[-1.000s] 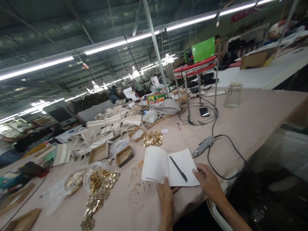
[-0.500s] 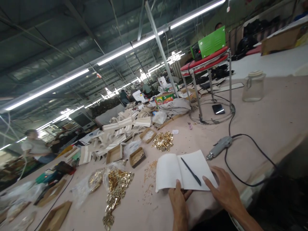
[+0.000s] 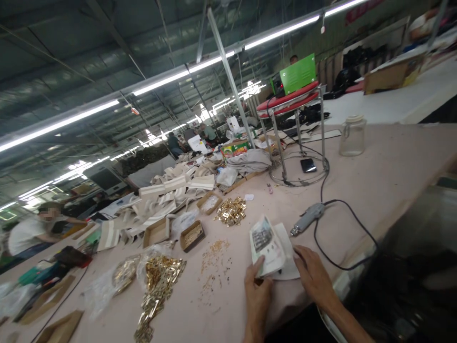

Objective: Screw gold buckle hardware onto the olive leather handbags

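Observation:
A small notebook [image 3: 269,245] is partly folded over, its printed cover facing up and a white page standing out on the right. My left hand [image 3: 257,288] grips the lower left of the notebook, thumb on the cover. My right hand [image 3: 314,271] holds the right edge of the white page, its fingers partly behind the paper. Only a small dark bit shows under the cover's lower edge; the pen is otherwise hidden. Just beyond my right hand lies a grey electric screwdriver [image 3: 307,218] with a black cord.
Gold metal fittings [image 3: 159,286] spill from a plastic bag, with another gold pile [image 3: 232,211] farther off. Small cardboard boxes [image 3: 193,236] and fabric strips [image 3: 160,190] lie left. A red stool [image 3: 287,102] carries a green box [image 3: 298,75]. A glass jar [image 3: 352,136] stands right.
The open notebook has been folded over from the left, so its printed cover shows and the pen is covered. Both hands stay on it. The view has swung slightly right.

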